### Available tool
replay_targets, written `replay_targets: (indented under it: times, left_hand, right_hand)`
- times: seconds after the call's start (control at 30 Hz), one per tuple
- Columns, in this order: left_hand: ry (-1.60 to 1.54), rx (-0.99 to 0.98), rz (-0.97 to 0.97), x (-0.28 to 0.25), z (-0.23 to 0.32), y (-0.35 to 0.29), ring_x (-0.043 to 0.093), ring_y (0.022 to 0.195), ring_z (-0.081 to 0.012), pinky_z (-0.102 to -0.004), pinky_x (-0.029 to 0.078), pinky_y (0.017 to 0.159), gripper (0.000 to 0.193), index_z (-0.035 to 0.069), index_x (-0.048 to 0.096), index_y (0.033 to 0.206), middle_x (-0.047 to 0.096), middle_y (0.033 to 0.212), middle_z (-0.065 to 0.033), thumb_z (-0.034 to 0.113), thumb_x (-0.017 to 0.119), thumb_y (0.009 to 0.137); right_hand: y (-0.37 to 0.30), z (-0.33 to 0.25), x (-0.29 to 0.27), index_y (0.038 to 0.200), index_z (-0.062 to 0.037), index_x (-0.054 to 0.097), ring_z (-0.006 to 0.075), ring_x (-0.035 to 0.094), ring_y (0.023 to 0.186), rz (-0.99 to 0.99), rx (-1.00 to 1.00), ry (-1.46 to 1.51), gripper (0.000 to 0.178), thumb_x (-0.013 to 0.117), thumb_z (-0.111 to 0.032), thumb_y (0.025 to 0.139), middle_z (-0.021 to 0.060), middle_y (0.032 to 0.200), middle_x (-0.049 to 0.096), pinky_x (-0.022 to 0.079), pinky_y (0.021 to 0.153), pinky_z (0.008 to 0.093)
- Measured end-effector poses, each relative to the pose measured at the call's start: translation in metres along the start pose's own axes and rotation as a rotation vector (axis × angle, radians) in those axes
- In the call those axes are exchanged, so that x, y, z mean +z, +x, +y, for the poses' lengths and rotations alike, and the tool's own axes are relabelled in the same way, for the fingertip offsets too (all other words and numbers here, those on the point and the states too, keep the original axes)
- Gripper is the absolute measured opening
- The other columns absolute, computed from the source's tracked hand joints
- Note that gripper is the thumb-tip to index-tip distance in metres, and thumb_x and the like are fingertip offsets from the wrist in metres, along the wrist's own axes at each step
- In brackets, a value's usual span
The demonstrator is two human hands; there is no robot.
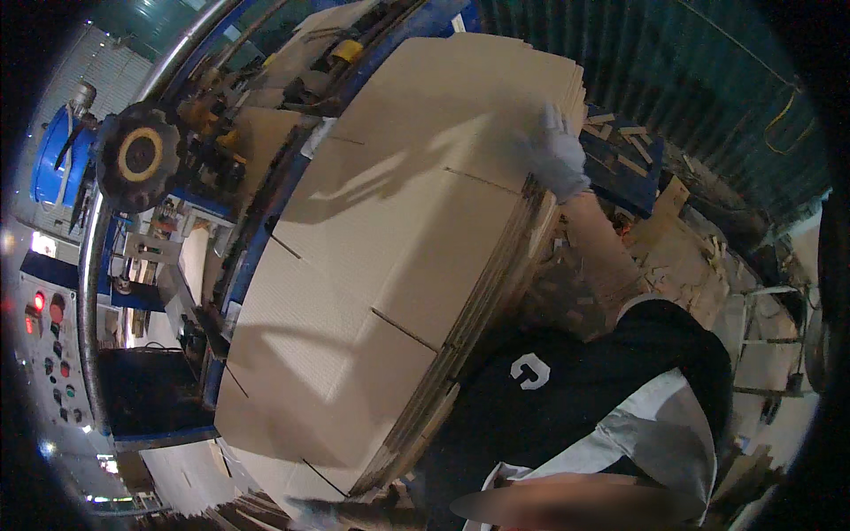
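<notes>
A stack of flat brown cardboard sheets (390, 221) with slots cut along their edges lies slanted across the middle of the view. At its far right end is my right hand (558, 155), in a pale grey glove. It rests at the stack's edge with its fingers stretched out and partly smeared by motion; no sheet is visibly lifted in it. Down at the lower edge of the view, my left hand (314, 511) is by the stack's near end. Dim light and the picture's rim hide most of its fingers.
Left of the stack runs a blue-framed machine with a black handwheel (142, 156), a chrome rail (91, 301) and a control panel (55, 354) with lit red lamps. Cardboard scraps (682, 274) litter the floor at right, near a blue platform (624, 173). A green corrugated wall (708, 80) stands behind.
</notes>
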State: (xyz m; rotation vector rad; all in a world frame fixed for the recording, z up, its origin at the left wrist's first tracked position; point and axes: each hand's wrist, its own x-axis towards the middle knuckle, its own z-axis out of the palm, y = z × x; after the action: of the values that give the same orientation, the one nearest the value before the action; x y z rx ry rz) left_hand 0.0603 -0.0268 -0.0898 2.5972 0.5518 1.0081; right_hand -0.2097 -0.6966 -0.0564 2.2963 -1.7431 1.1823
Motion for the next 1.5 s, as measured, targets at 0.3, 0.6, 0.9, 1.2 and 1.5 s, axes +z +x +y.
replay_targets:
  times: [0.3,0.6,0.9,1.2,1.5]
  left_hand:
    - [0.139,-0.311,-0.089,-0.009,-0.028,0.011,0.042,0.125,-0.045,-0.0644,0.028,0.103,0.087,0.01,0.051,0.133,0.049,0.136,-0.019,0.078,0.038,0.08]
    - [-1.254,-0.007,-0.08,-0.134,0.034,0.064,0.049,0.116,-0.0298,-0.0453,0.037,0.101,0.045,-0.004,0.049,0.125,0.049,0.126,-0.0242,0.026,0.05,0.092]
    - [-1.259,-0.048,-0.351,-0.124,0.003,-0.004,0.052,0.109,-0.0261,-0.0402,0.041,0.098,0.042,-0.003,0.055,0.123,0.056,0.12,-0.0143,0.013,0.062,0.085]
    - [-0.194,1.155,-0.71,-0.11,0.127,-0.117,0.045,0.126,-0.0389,-0.0516,0.029,0.108,0.053,0.01,0.051,0.133,0.048,0.137,-0.0168,0.005,0.051,0.08]
    - [-0.223,1.159,-0.662,-0.08,0.154,-0.082,0.039,0.131,-0.0384,-0.0546,0.025,0.11,0.062,0.012,0.045,0.137,0.042,0.141,-0.018,0.004,0.053,0.076]
  right_hand:
    - [0.001,0.022,0.018,0.129,0.0033,0.046,0.0423,0.04,0.129,-0.25,-0.044,-0.167,0.072,0.057,-0.052,0.085,0.0261,0.135,0.046,0.036,0.104,0.0474]
    - [0.048,0.014,0.035,0.12,-0.0007,0.056,0.0251,0.058,0.101,0.16,0.272,1.085,0.042,0.056,-0.03,0.09,0.0143,0.115,0.061,0.044,0.089,0.0345]
    - [0.018,-0.011,-0.123,0.123,-0.0009,0.056,0.0164,0.055,0.108,-0.122,-0.024,0.899,0.036,0.057,-0.014,0.09,0.0101,0.119,0.061,0.043,0.093,0.0324]
    - [-0.071,-0.013,-0.084,0.108,-0.0084,0.064,0.0371,0.053,0.116,-0.66,-1.334,0.645,0.029,0.059,-0.016,0.081,0.0142,0.119,0.062,0.038,0.101,0.0495]
    - [-0.016,-0.061,-0.023,0.118,-0.007,0.059,0.0365,0.047,0.12,-0.614,-1.326,0.341,0.058,0.068,-0.043,0.074,0.016,0.128,0.054,0.033,0.106,0.0492]
